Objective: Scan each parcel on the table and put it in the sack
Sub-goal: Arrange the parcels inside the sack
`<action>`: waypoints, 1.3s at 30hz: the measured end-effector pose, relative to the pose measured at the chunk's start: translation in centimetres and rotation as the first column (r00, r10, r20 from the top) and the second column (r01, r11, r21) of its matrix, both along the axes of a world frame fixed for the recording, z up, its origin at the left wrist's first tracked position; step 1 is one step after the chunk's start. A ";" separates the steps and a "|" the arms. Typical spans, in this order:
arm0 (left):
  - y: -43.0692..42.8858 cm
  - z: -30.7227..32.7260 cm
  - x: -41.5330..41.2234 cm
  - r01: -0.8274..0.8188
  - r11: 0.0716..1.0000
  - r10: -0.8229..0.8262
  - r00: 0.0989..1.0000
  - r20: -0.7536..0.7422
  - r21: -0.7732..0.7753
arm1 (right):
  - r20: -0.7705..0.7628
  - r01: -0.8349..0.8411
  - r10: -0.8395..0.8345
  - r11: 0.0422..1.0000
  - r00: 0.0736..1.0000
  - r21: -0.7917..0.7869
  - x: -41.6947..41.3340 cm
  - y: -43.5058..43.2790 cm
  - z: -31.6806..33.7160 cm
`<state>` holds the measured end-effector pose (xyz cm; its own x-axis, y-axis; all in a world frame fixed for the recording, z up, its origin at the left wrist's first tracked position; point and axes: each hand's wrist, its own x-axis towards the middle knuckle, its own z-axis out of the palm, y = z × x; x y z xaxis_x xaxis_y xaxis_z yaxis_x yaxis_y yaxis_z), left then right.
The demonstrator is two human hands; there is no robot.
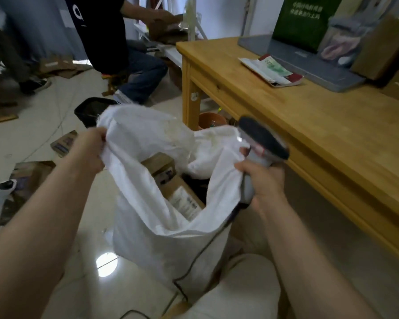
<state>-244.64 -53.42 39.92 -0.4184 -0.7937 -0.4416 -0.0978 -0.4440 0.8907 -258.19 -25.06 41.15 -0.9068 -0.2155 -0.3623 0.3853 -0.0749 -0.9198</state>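
A white sack [171, 238] stands open on the tiled floor at the centre of the frame, just left of a wooden table [286, 116]. The left hand [90, 150] has its fingers curled round the sack's left rim and holds it up. The right hand [260, 180] is wrapped round the grey handle of a barcode scanner [263, 137], whose dark head points toward the upper left. The sack's right rim is bunched against this hand under the thumb. A black cable [194, 261] runs down from the scanner across the front of the sack.

Inside the sack lie 2 cardboard boxes [184, 199], the nearer one with a white label facing up.

On the table, toward the upper right, a flat white, green and red packet [272, 70] rests beside a grey tray [320, 72]. On the tray are a green sign [304, 19], a clear bag [346, 42] and a brown box [382, 47].

At the upper left another person [115, 42] sits among cardboard. A black bin [92, 109] stands behind the sack.
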 end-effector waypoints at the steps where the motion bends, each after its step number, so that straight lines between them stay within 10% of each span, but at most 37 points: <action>1: -0.3 -1.4 0.8 -0.030 1.000 0.030 0.998 0.053 0.006 | 0.087 0.029 -0.035 0.997 0.996 0.069 0.1 0.5 -0.7; 6: 0.6 -2.5 0.1 0.183 0.981 -0.193 0.955 0.225 0.064 | 0.207 0.044 -0.079 0.984 0.975 0.170 0.1 1.3 -2.0; 13: -0.3 4.3 -1.4 0.069 0.997 -0.069 0.998 0.001 -0.041 | -0.016 -0.014 0.012 0.983 1.000 -0.186 -1.2 0.1 1.8; 16: -1.0 2.0 1.0 0.027 0.987 0.007 0.977 0.214 -0.156 | 0.042 0.031 -0.027 0.995 0.999 -0.095 0.0 0.3 -0.1; 23: 0.4 -3.4 2.5 0.559 0.661 0.285 0.431 0.857 -0.501 | 0.154 0.004 -0.036 0.980 0.987 0.201 1.9 2.8 -2.9; 27: 4.7 -3.4 -0.9 0.913 0.279 0.213 0.245 0.946 -0.299 | 0.136 -0.072 0.042 0.971 0.990 0.226 1.8 4.1 -2.2; 34: 2.6 -11.3 6.7 0.840 0.474 -0.044 -0.278 0.960 0.265 | 0.091 0.027 -0.072 0.907 0.993 0.421 -0.3 9.1 -4.8; 39: 3.9 -13.5 5.6 0.825 0.522 -0.113 -0.186 0.976 0.218 | 0.134 -0.161 0.107 0.845 0.985 0.510 -0.1 8.7 -5.7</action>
<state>-239.04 -49.51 26.39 -0.3410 -0.7400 -0.5797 -0.8235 0.5326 -0.1954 -258.29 -16.34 35.40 -0.8376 -0.0892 -0.5389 0.4453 0.4598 -0.7683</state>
